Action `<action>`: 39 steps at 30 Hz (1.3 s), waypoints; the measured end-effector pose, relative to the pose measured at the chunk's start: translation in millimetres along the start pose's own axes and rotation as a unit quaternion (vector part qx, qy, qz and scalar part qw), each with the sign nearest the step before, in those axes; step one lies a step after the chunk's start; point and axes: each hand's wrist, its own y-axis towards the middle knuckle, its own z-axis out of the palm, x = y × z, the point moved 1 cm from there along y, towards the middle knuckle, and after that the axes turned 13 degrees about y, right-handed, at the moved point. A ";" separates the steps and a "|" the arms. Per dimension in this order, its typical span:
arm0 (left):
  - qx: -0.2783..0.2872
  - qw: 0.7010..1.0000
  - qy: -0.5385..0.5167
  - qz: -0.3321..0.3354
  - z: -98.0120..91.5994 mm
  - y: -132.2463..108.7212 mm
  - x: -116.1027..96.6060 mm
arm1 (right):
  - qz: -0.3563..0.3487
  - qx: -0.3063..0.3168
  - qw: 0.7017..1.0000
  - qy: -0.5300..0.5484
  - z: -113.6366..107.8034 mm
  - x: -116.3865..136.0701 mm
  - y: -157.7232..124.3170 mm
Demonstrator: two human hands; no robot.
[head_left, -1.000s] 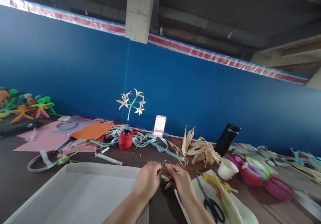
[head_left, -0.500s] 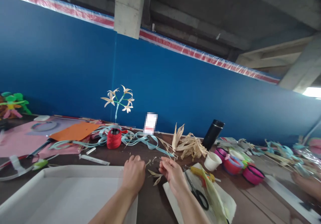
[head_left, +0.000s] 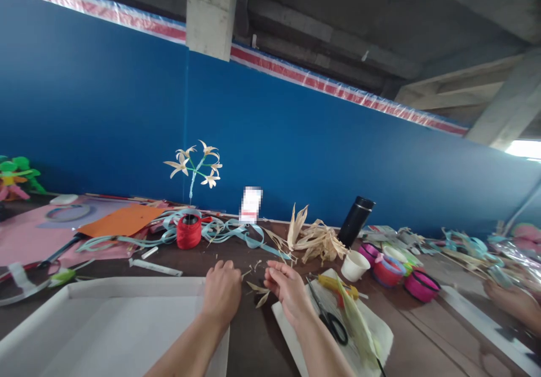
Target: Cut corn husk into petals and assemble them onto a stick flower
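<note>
Resting knuckles-up beside the corner of a shallow white tray (head_left: 135, 289), the left hand (head_left: 222, 291) has its fingers bent down out of my sight, so I cannot tell whether they grip anything. Just across from it, the right hand (head_left: 287, 288) is half curled, thumb drawn close to the fingers; whether something thin is pinched there I can't make out. Between the two, near the right fingertips, small dry husk pieces (head_left: 259, 296) lie on the dark tabletop (head_left: 261, 340) with a few tiny scraps beyond. Under the right forearm is a pale sheet (head_left: 284, 320) bearing black-handled scissors (head_left: 335, 325), a yellow tool (head_left: 336, 285) and a long greenish husk (head_left: 357, 326). Farther off sits a heap of dried husk (head_left: 322, 243), and by the blue wall stands a stem of pale flowers (head_left: 193, 178), up behind a red spool (head_left: 189, 234) and loops of light-blue ribbon (head_left: 230, 231). That stem looks finished to me, with several blooms on it; the pieces by the hands seem loose and unassembled, and plenty of husk appears unused.
</note>
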 end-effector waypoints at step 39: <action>-0.104 0.954 -0.277 0.050 -28.1 -11.2 -17.1 | 0.065 0.155 0.985 -0.034 12.4 -0.1 -17.5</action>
